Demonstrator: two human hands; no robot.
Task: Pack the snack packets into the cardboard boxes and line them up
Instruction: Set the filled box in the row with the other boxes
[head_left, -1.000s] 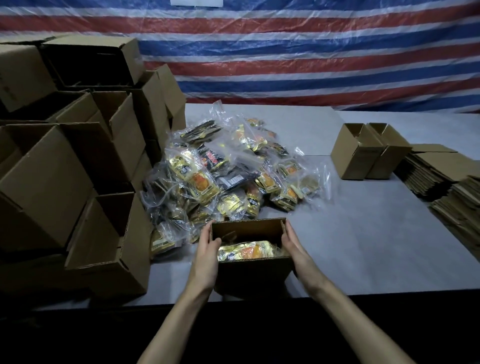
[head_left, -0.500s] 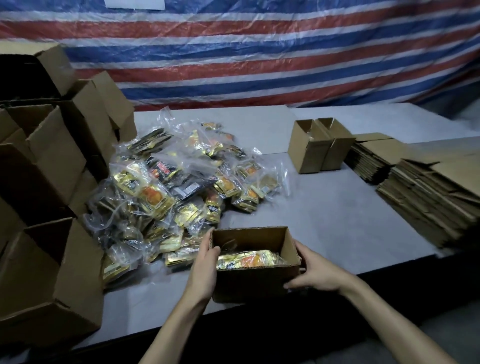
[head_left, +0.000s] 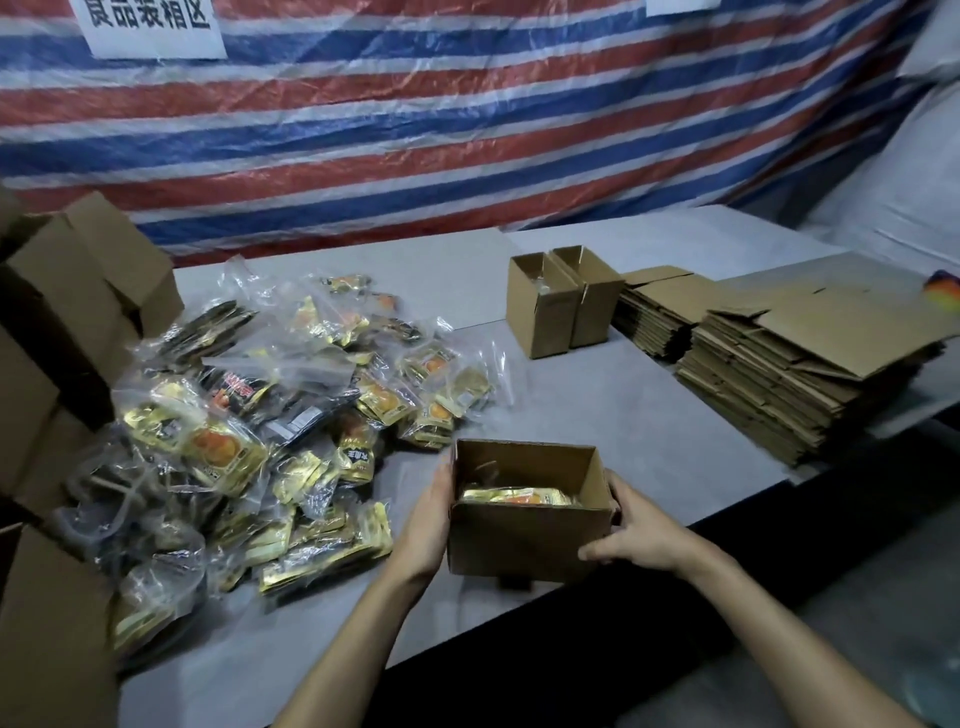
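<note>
I have the cardboard box (head_left: 524, 535) between both hands at the near edge of the tabletop (head_left: 649, 410). My left grip (head_left: 430, 519) lies flat against its left wall with the fingers fairly straight. My right grip (head_left: 640, 536) wraps the right near corner, fingers curled onto the front face and thumb up by the rim. A gold snack packet (head_left: 519, 496) lies inside, low down, and the top is open.

My first worry is the bottom. Something dark shows under the near lower edge. It may be a loose flap, but I cannot tell. If the base is not folded shut, lifting the box could drop the packet straight through.

My left side only presses, so a slack squeeze would let that side sag and tip the box. It sits so near the edge that a slip toward me would send it off the tabletop.

The row seems to start at the two open boxes (head_left: 563, 304), far right. Just right of them are the stacks of flat cardboard (head_left: 789, 384). If I set this box down carelessly, it could knock those boxes crooked or snag the stacks.

To the left, the heap of snack packets (head_left: 270, 426) is loose and slippery-looking, so my left elbow swinging wide could spill packets.
</note>
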